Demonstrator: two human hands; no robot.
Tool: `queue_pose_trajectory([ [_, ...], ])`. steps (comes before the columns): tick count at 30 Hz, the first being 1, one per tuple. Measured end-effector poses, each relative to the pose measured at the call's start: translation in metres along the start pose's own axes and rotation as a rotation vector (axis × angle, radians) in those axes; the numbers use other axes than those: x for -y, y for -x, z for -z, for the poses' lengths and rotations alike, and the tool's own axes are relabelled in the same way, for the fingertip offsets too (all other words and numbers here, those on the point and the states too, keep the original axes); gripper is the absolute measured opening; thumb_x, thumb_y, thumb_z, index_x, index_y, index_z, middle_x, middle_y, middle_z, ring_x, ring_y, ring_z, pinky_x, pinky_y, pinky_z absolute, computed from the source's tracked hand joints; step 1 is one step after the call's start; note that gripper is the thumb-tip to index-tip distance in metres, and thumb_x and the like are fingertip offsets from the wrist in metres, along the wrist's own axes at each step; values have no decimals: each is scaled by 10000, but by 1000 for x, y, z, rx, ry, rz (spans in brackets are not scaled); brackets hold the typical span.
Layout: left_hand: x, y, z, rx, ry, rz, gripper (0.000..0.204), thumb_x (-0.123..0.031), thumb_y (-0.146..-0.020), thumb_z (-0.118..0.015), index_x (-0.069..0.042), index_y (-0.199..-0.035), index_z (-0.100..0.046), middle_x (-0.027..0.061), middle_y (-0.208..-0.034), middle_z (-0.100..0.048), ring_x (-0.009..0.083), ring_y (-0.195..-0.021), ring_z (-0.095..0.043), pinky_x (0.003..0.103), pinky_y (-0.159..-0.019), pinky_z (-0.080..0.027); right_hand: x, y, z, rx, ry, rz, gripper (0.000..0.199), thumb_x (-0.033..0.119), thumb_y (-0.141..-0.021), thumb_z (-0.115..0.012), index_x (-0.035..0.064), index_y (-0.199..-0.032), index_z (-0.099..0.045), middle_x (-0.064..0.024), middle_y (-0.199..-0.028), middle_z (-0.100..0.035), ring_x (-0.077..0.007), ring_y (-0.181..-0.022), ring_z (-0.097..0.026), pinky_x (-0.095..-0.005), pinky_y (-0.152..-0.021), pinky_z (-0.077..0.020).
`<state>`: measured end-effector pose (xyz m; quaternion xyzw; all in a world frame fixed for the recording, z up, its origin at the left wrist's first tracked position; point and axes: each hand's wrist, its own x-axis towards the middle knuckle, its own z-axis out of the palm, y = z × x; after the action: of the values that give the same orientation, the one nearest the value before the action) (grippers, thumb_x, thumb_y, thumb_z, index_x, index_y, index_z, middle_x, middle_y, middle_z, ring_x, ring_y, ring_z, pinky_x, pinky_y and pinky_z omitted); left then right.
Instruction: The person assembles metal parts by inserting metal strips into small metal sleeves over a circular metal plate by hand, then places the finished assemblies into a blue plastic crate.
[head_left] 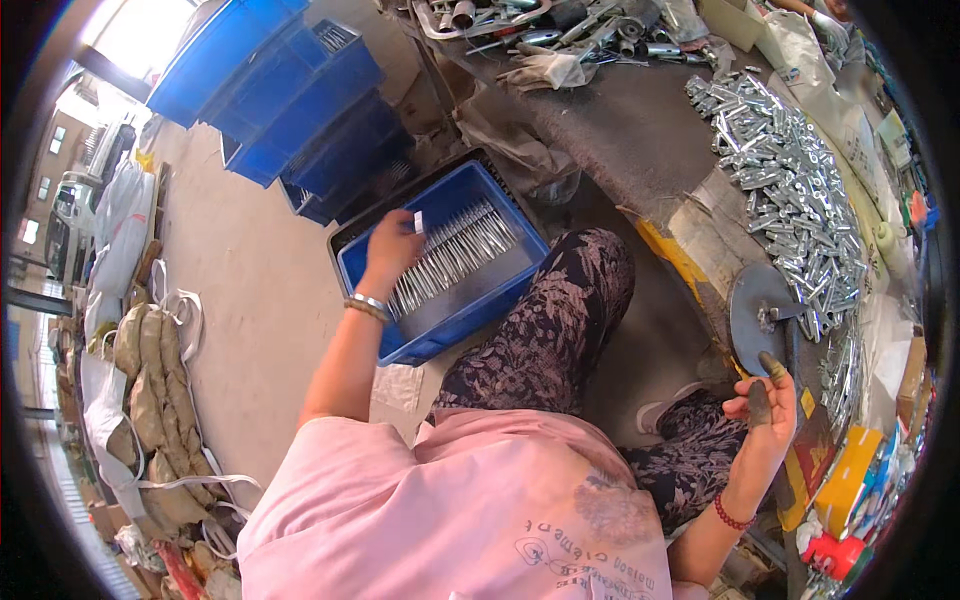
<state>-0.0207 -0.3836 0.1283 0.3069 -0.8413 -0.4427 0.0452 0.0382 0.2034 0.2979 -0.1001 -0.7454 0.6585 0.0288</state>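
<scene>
My left hand (392, 248) hangs over the left part of a blue plastic crate (372, 262). Its fingers are blurred, with a small white piece at their tips, so what they hold is unclear. Inside the crate, slim silvery metal rods (462, 248) lie side by side in a row. At the right, beside the bench edge, my right hand (768, 408) is raised with its fingers apart and nothing visible in it. Dark covers sit on its thumb and one finger. Just beyond those fingertips is a round dark metal plate (752, 312) with a bracket.
A large heap of shiny metal sleeves (785, 180) covers the bench (620, 130) on the right. Tools and sockets (600, 30) lie at its far end. Stacked blue crates (290, 100) stand at the far left. Brown sacks (160, 390) lie along the left side.
</scene>
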Motion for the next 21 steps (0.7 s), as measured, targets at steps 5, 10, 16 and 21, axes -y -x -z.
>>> queue_pose_trajectory([
  [5, 76, -25, 27, -9, -101, 351, 320, 24, -846, -766, 57, -1159, -707, 178, -845, -794, 247, -713, -809, 378, -626, -642, 0, -3, -6, -8, 16, 18, 411, 193, -1083, -700, -2, -1438, -631, -76, -972, -752, -117, -745, -708, -240, -693, -565],
  [10, 123, -51, 13, 94, -400, 361, 288, 25, -784, -782, 70, -1067, -757, 253, -946, -807, 288, -807, -827, 381, -739, -659, 2, 0, -7, -32, 15, 8, 385, 174, -1099, -676, -7, -1436, -631, -78, -957, -748, -126, -744, -711, -242, -696, -567],
  [16, 170, -70, -2, 139, -670, 266, 198, -61, -807, -803, 19, -988, -810, 285, -1064, -803, 363, -1057, -808, 429, -869, -652, -2, 0, -4, -37, 8, 14, 360, 161, -1105, -665, -4, -1424, -634, -76, -955, -750, -132, -744, -719, -243, -699, -572],
  [21, 146, -53, 3, 139, -746, 255, 191, -190, -884, -788, -27, -971, -835, 260, -1086, -805, 383, -1078, -793, 451, -940, -638, -4, 2, -5, -42, -9, 5, 355, 168, -1106, -667, -1, -1417, -636, -80, -959, -754, -132, -750, -726, -246, -703, -577],
])
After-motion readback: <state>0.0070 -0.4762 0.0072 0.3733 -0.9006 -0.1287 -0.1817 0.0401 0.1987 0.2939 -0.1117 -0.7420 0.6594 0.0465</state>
